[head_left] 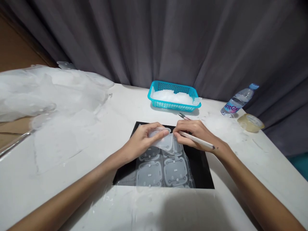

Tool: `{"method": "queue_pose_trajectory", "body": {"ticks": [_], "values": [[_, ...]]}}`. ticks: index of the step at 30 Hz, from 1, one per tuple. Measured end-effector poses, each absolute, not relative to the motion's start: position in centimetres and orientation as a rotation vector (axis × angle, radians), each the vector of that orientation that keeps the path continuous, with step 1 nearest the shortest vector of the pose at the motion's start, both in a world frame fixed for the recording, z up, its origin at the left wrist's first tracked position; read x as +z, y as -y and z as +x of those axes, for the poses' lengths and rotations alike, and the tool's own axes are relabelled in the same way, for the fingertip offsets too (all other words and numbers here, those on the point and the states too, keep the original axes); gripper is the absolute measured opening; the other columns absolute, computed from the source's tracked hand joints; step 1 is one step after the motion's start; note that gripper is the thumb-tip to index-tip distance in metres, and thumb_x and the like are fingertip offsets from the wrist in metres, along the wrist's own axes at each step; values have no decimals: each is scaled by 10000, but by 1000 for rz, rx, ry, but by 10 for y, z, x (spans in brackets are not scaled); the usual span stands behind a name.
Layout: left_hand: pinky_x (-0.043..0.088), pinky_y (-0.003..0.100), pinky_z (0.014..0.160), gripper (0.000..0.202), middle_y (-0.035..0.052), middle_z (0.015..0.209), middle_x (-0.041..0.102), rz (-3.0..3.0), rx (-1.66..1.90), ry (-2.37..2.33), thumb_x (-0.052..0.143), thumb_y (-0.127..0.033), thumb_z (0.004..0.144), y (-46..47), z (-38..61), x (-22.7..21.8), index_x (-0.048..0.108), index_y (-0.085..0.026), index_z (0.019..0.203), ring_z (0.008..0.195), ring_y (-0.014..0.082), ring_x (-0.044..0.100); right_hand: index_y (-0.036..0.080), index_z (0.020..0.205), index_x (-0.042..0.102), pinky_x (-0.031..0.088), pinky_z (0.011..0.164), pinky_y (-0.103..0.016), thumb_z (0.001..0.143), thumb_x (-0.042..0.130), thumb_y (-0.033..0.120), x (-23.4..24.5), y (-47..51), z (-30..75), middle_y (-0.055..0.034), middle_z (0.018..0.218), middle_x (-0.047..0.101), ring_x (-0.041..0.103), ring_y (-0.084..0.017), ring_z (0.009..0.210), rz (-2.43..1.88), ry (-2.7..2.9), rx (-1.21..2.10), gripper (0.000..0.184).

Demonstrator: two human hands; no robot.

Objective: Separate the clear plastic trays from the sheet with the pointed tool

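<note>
My left hand [144, 138] is closed on a small stack of frosted, rounded-square plastic pieces [167, 142], with the thumb lying across the top. At the right edge of that stack, my right hand [195, 131] pinches a white pen-shaped tool [198, 140], whose back end points toward my wrist. Its tip is hidden behind the fingers. Below both hands, a clear sheet of joined rounded-square plastic pieces [149, 173] lies on a black mat [203, 170]. Just behind my right hand rest small pointed snips [183, 116], partly covered by it.
A turquoise basket [173, 105] holding whitish translucent pieces stands at the back. Rightward are a water bottle [237, 102], a roll of tape [250, 123] and scattered translucent plastic [223, 128]. A large heap of translucent sheets [60, 89] covers the left side. A grey curtain [134, 41] hangs behind.
</note>
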State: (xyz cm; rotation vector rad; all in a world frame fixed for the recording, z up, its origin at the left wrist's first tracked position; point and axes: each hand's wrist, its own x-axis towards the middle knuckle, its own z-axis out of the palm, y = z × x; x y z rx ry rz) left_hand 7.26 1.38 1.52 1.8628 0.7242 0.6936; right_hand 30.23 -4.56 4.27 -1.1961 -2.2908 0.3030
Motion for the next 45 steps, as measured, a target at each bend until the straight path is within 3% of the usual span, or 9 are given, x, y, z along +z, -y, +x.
{"method": "queue_pose_trajectory", "body": {"ticks": [14,21,24,27,30,33,36,42,45], "values": [[456,231,645,343,-1,784,627,1819,637,-755,659,-470,968,-17,74,13,699,-153,845,726,138,563,188,781,670,401,746,-278,935,621,153,26,35,309,8,797,674,591,-133,712,-1267,2191,427,165],[568,244,655,316,22,912,653,1638,667,-704,690,-483,952,-15,74,10,693,-174,1019,809,165,633,191,909,705,404,778,-280,1030,588,282,35,38,311,-9,896,701,630,-147,810,-1219,2185,586,192],[563,250,707,387,11,941,687,1566,728,-649,769,-393,909,-17,72,5,596,-207,1201,823,158,664,189,911,704,418,749,-265,1013,602,270,40,40,314,-9,894,701,625,-145,793,-1275,2149,580,165],[552,288,819,482,27,1004,733,1562,727,-585,815,-310,873,-21,69,2,539,-215,1257,908,177,703,184,895,710,425,720,-262,992,620,273,45,40,317,-11,871,703,616,-148,767,-1360,2119,603,160],[526,328,916,338,49,1061,738,1678,730,-568,795,-279,893,-23,65,2,607,-201,1163,997,196,700,182,888,721,436,712,-265,998,610,302,48,40,321,-13,845,702,618,-154,758,-1362,2140,708,198],[504,372,987,89,69,1074,741,1815,741,-499,694,-240,960,-25,62,3,648,-184,908,1072,217,688,182,886,720,452,722,-273,1021,579,331,44,38,324,-21,858,712,636,-164,777,-1383,2101,753,246],[468,404,1052,219,75,1112,746,1997,695,-430,618,-199,988,-28,59,1,653,-184,772,1170,234,651,186,917,720,466,786,-301,1037,559,354,31,34,326,-35,916,733,658,-186,841,-1429,2075,663,262],[405,440,1132,157,66,1302,628,2291,509,-473,585,-126,918,-36,52,-3,693,-207,838,1296,260,552,211,1026,720,463,916,-348,1043,578,440,11,30,325,-49,1005,753,672,-210,936,-1352,2250,591,271],[402,444,1140,213,68,1316,600,2409,475,-538,533,-116,889,-42,45,-4,685,-222,993,1309,267,526,201,1075,697,468,894,-342,1017,631,455,17,36,326,-70,1053,747,672,-227,981,-1453,2328,543,269]]}}
